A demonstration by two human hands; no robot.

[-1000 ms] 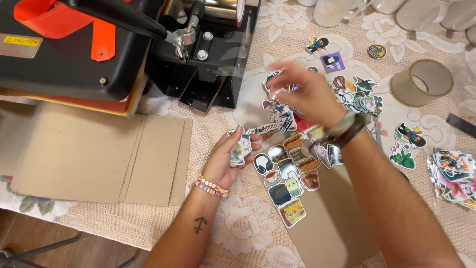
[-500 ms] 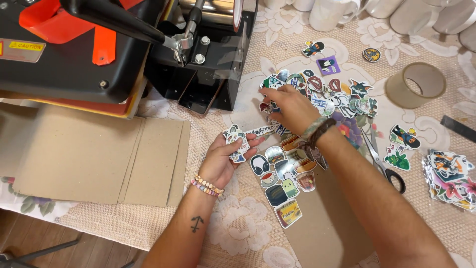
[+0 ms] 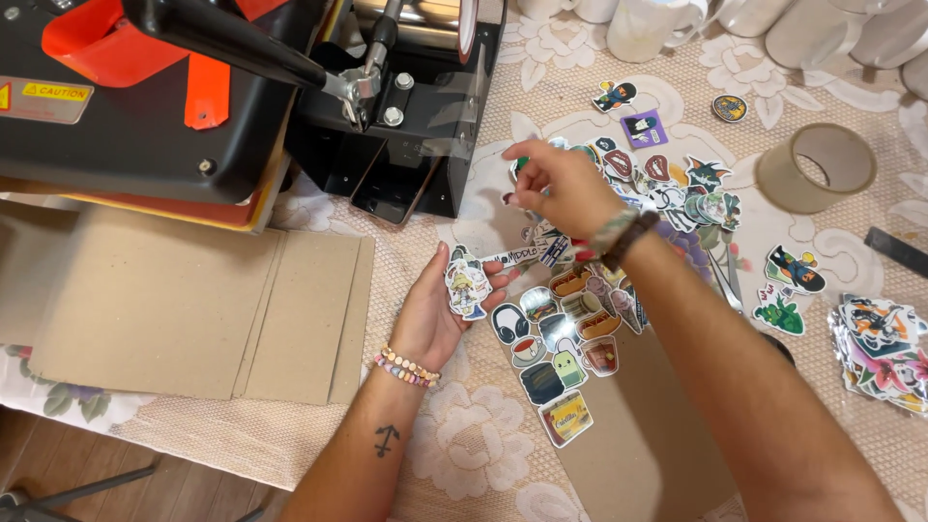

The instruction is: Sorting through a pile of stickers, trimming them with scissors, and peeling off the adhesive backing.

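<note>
The left hand (image 3: 440, 309) lay palm up at the centre of the frame, its fingers loosely curled, a cartoon-figure sticker (image 3: 467, 288) resting against them near the fingertips; the right hand (image 3: 561, 186) hovered above and to the right, its fingers pressed together in a pinch on a small sticker (image 3: 521, 164) with green on it, lifted just over the scattered sticker pile (image 3: 667, 184) on the lace-covered table (image 3: 464, 454); more stickers (image 3: 561, 348) lay in a cluster just below the right wrist; a tape roll (image 3: 817, 166) sat at the upper right, well apart; a black and orange heat press (image 3: 193, 106) filled the upper left, with flat cardboard sheets (image 3: 193, 309) below it.
</note>
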